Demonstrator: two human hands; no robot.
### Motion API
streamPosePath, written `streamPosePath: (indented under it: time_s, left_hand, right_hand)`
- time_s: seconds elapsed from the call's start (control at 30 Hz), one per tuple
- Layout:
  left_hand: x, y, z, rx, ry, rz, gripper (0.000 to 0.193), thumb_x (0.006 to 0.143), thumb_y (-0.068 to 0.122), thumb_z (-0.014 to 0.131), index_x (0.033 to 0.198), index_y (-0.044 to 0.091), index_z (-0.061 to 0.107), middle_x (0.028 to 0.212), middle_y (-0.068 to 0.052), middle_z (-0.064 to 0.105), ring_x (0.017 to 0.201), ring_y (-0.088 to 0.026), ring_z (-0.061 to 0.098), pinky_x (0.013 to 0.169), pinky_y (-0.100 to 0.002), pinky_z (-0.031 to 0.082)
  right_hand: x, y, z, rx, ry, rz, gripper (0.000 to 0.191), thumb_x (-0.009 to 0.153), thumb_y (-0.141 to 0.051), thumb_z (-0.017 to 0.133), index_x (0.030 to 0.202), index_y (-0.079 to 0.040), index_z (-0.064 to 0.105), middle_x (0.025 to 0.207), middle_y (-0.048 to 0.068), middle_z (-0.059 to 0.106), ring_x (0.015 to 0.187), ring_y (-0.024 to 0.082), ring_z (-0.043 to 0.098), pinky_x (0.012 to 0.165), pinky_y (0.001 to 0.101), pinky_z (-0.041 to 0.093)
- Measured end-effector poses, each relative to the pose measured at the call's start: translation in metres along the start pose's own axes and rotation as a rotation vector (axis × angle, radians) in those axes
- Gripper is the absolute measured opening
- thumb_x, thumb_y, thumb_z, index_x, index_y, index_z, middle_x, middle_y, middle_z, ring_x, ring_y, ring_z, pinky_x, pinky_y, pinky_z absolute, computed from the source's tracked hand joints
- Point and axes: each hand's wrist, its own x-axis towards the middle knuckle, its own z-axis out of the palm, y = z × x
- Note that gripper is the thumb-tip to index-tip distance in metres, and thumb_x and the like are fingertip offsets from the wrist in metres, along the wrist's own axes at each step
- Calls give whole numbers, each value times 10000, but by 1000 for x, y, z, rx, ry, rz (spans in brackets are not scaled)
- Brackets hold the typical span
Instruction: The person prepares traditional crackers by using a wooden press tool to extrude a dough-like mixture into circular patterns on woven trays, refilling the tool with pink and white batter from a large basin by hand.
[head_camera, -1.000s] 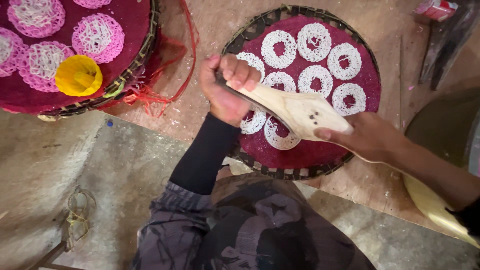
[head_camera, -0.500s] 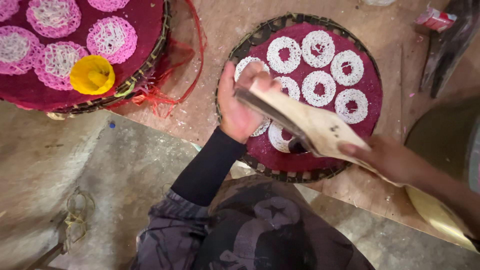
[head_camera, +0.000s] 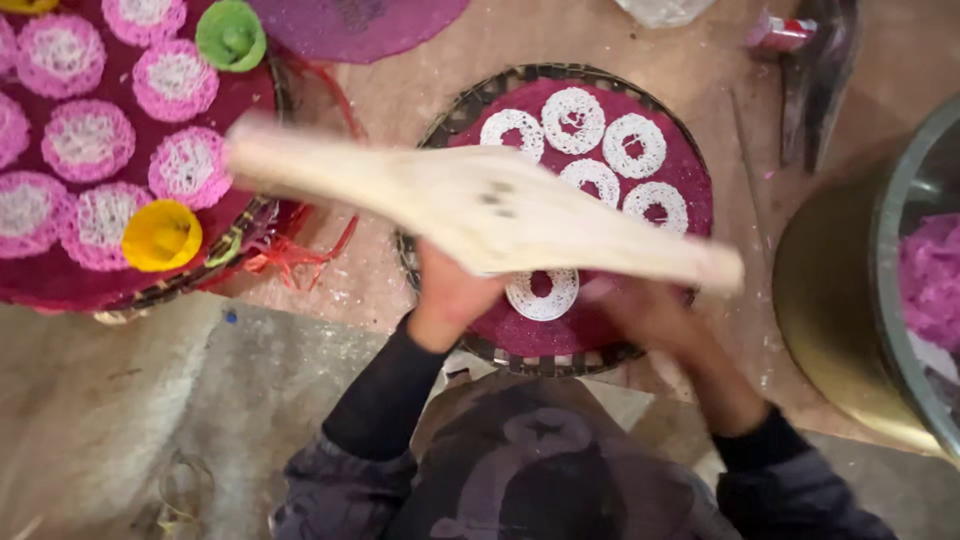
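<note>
A long pale wooden press (head_camera: 480, 205) lies crosswise, blurred by motion, above a round woven tray (head_camera: 440, 110) lined with maroon cloth. Several white stringy rings (head_camera: 572, 120) sit on the cloth, one (head_camera: 541, 293) near the front rim. My left hand (head_camera: 450, 298) grips the press from underneath, near its middle. My right hand (head_camera: 650, 315) is blurred and holds the press under its right handle. Both arms wear dark sleeves.
A second larger tray (head_camera: 250, 225) at the left carries pink-and-white rings, a yellow cup (head_camera: 160, 235) and a green cup (head_camera: 230, 35). A brass pot (head_camera: 840, 320) with pink dough (head_camera: 930, 280) stands at the right. A red packet (head_camera: 780, 32) lies at the back.
The press has swung from a slant over the tray's right side to lie level across it, its end now reaching left. Both hands moved lower, toward the tray's front rim.
</note>
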Motion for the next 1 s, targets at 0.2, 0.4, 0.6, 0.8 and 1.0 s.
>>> streamPosePath:
  time_s: [0.2, 0.4, 0.6, 0.8, 1.0]
  left_hand:
    - [-16, 11, -47, 777, 242, 349, 615, 828, 104, 894, 1348, -5, 581, 1272, -115, 705, 1158, -208, 700, 1034, -361, 571]
    - [-21, 5, -43, 463, 251, 209, 732, 767, 7, 865, 1393, -23, 486, 1292, -112, 648, 1143, -182, 663, 1004, -344, 563]
    - [-22, 9, -33, 400, 235, 169, 668, 809, -42, 803, 1399, -25, 490, 1302, -114, 655, 1157, -182, 669, 1019, -334, 561]
    - [-17, 15, -27, 316, 261, 137, 656, 784, -76, 810, 1366, -24, 511, 1263, -102, 670, 1125, -185, 680, 993, -335, 568]
    - [-16, 10, -26, 304, 269, 104, 600, 808, -80, 804, 1347, -29, 547, 1257, -105, 687, 1130, -193, 685, 996, -336, 563]
  right_hand:
    - [-1, 1, 62, -567, 122, -89, 1099, 725, -582, 826, 1496, 46, 360, 1454, 299, 475, 1398, 450, 422, 1180, 573, 258]
    - [4, -10, 58, -593, 196, -122, 1081, 715, -528, 838, 1485, 61, 360, 1455, 302, 474, 1414, 447, 409, 1185, 626, 184]
    - [1, -10, 56, -547, 195, -126, 1073, 676, -494, 884, 1474, 30, 395, 1451, 282, 509, 1414, 437, 424, 1180, 601, 196]
    - [-11, -5, 33, -175, 333, 128, 1005, 689, -407, 884, 1475, 22, 426, 1312, 177, 660, 1233, 329, 664, 1066, 471, 499]
    - [-24, 3, 27, -671, 517, 82, 1180, 661, -388, 948, 1535, 80, 310, 1333, 256, 599, 1204, 407, 603, 1022, 505, 458]
